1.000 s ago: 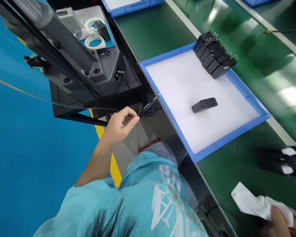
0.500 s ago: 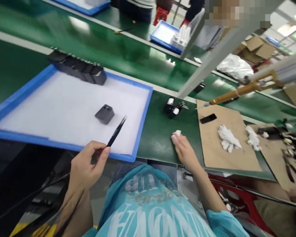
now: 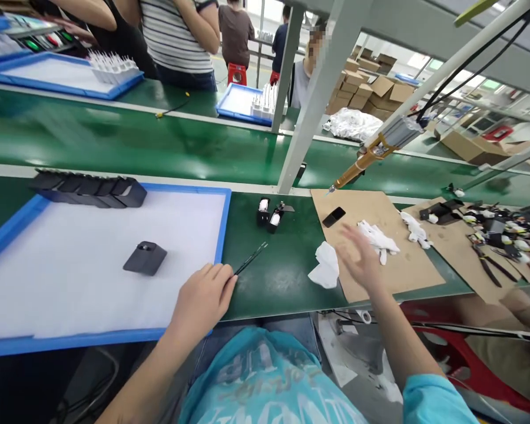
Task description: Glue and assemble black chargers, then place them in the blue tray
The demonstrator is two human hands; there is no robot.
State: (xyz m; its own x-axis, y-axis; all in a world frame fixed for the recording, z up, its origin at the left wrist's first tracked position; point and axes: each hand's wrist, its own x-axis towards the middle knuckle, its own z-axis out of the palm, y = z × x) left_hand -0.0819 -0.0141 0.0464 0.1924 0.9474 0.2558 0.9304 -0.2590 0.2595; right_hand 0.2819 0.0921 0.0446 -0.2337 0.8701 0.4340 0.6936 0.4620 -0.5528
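My left hand (image 3: 206, 294) is closed on a pair of dark tweezers (image 3: 249, 259), its tips pointing up and right over the green table, just past the tray's right edge. My right hand (image 3: 360, 259), a little blurred, is held with its fingers apart over the brown cardboard sheet (image 3: 393, 277). Beside it lies a crumpled white tissue (image 3: 325, 266), with no fingers on it. A black angular housing (image 3: 145, 258) rests on the white bottom of the blue-rimmed tray (image 3: 226, 227). Two small black parts with white pieces (image 3: 269, 214) stand on the green table beyond the tweezers.
Several black housings (image 3: 95, 189) line the tray's far edge. An orange-and-silver electric screwdriver (image 3: 366, 158) hangs over the cardboard, above a black phone (image 3: 334, 217) and white gloves (image 3: 377, 238). A metal post (image 3: 309, 100) rises behind. Pliers (image 3: 490, 265) and piled parts lie right; people stand opposite.
My left hand has carried the tweezers right, from over the tray to the green table. My right hand has let go of the white tissue and moved right. The view has tilted up.
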